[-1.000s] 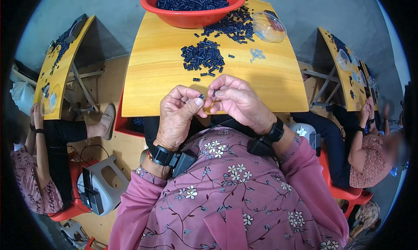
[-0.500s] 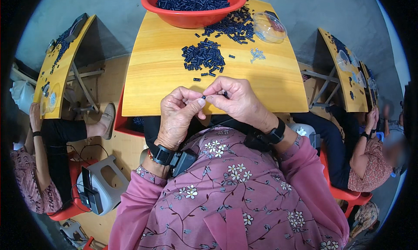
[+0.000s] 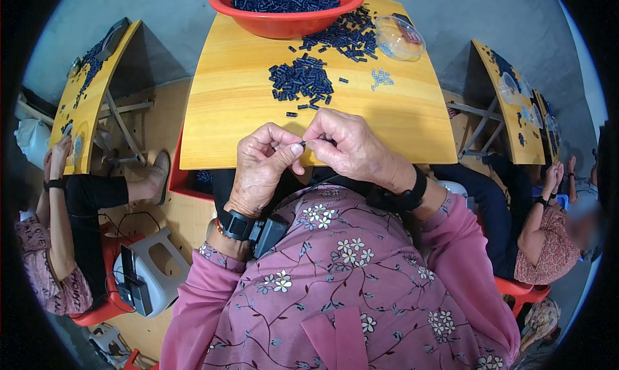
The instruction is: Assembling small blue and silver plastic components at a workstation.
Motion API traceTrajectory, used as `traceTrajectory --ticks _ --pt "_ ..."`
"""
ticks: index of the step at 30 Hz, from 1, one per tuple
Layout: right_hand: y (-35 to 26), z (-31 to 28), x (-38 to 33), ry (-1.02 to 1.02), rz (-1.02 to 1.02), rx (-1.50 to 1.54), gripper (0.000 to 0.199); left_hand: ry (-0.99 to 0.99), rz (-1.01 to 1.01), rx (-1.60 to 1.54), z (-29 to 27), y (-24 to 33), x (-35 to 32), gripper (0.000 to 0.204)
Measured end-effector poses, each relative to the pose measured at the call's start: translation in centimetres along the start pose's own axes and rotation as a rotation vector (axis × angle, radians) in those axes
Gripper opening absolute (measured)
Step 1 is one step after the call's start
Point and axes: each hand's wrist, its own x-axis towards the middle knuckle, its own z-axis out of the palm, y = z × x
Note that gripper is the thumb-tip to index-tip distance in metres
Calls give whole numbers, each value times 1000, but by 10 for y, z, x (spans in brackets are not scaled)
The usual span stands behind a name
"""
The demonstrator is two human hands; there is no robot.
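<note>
Both my hands meet just over the near edge of the yellow table (image 3: 225, 131). Between thumb and forefinger, my left hand (image 3: 267, 160) pinches a small black cylindrical piece (image 3: 303, 144). The fingertips of my right hand (image 3: 351, 147) are pressed together at the far side of that piece; what they grip is too small to make out. Beyond the hands lies a pile of short black cylinders (image 3: 300, 80), a few strays around it. To its right sits a small heap of tiny silvery parts (image 3: 382, 78).
A red basin (image 3: 287, 26) full of black pieces stands at the far edge, more pieces (image 3: 348, 38) spilled beside it. Right of that is a clear plastic tub (image 3: 401, 40). People work at tables on the left (image 3: 61, 241) and right (image 3: 548, 241). Under my table is a red container (image 3: 187, 180).
My hands stay together at nearly the same spot, the right one shifting slightly up and left. The person on the left has raised a hand to their table.
</note>
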Motion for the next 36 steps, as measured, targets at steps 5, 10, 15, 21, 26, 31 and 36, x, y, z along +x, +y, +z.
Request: traceTrajectory --ticks 5,10,15,21,26,31,36 --pt "-2 -1 -4 -66 197 133 7 -1 -44 -108 2 1 -2 7" --pt "-3 0 -5 -49 279 268 9 18 -99 -296 4 -2 -2 8" --pt "-10 -4 -2 -70 297 280 9 50 -123 -324 0 -4 -1 9" --pt "-8 -2 -2 -53 341 320 8 17 -108 -313 1 -3 -2 9" --pt "2 -2 -6 -77 306 367 4 -23 -139 -342 0 -3 -3 9" --pt "-3 -6 -6 -80 421 415 7 -38 -169 -406 1 -1 -5 13" --pt "4 -5 -11 -57 496 547 6 -61 -157 -450 1 0 -5 15"
